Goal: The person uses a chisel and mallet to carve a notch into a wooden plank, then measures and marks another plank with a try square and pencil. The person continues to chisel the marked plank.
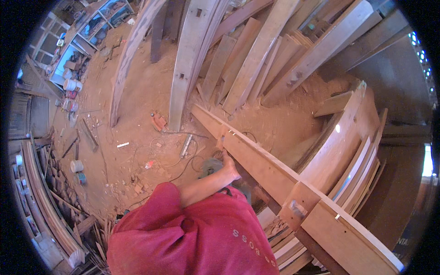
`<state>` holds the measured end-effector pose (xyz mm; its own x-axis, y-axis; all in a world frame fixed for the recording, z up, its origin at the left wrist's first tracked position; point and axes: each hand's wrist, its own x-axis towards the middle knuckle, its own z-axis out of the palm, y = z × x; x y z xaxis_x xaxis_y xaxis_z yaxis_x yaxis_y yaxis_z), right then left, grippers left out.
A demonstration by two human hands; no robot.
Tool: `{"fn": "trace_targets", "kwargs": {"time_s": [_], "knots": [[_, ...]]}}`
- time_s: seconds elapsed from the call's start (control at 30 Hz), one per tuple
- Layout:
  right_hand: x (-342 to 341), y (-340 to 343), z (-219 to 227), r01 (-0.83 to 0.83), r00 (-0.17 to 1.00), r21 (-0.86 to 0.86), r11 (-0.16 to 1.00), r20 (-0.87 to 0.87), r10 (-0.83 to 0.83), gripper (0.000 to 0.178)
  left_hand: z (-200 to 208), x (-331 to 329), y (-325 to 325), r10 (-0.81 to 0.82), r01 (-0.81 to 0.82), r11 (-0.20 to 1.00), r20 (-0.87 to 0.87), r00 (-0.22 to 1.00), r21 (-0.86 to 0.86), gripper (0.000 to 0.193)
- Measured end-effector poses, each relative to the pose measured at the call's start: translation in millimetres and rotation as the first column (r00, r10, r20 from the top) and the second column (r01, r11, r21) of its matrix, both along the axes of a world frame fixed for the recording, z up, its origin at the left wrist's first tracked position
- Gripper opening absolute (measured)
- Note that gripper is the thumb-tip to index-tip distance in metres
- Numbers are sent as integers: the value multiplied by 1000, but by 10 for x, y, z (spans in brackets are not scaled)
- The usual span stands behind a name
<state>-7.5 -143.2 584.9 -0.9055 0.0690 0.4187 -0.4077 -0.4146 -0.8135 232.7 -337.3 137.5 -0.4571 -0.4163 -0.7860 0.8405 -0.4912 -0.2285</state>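
Observation:
A long, pale brown wooden beam runs slantwise from the middle of the view to the lower right. Two joint blocks are set across it: a small block near its far end and a larger block with a slot further down. My left hand is at the beam's near edge, just below the small block, and looks closed on it; its fingers are partly hidden. My right hand is out of sight. Beside my left forearm, partly covered, is a greyish round thing that I cannot make out.
Tall planks lean at the back. An orange power tool and loose cords lie on the dusty floor among wood scraps. Stacked boards are on the right, a lumber pile on the left. Buckets stand by shelves.

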Motion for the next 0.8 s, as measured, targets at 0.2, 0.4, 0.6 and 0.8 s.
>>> {"fn": "trace_targets", "kwargs": {"time_s": [0.2, 0.4, 0.6, 0.8], "knots": [[-101, -976, 137, 86, 993, -116, 989, -68, -95, 45, 118, -298, -710, 29, -38, 993, -78, 997, -109, 104], [-976, -1779, 182, -83, 943, 197, 977, -301, 140, 51, -193, -786, -1404, 143, -157, 969, -86, 986, -190, 103], [-2325, -2821, 204, -368, 904, 291, 883, -111, 414, 52, -521, -1447, -2250, 269, -323, 886, -198, 943, -333, 101], [-1756, -5030, 154, -612, 778, 309, 728, 71, 624, 23, -964, -1349, -2818, 224, -219, 972, 55, 973, -91, 75]]}}
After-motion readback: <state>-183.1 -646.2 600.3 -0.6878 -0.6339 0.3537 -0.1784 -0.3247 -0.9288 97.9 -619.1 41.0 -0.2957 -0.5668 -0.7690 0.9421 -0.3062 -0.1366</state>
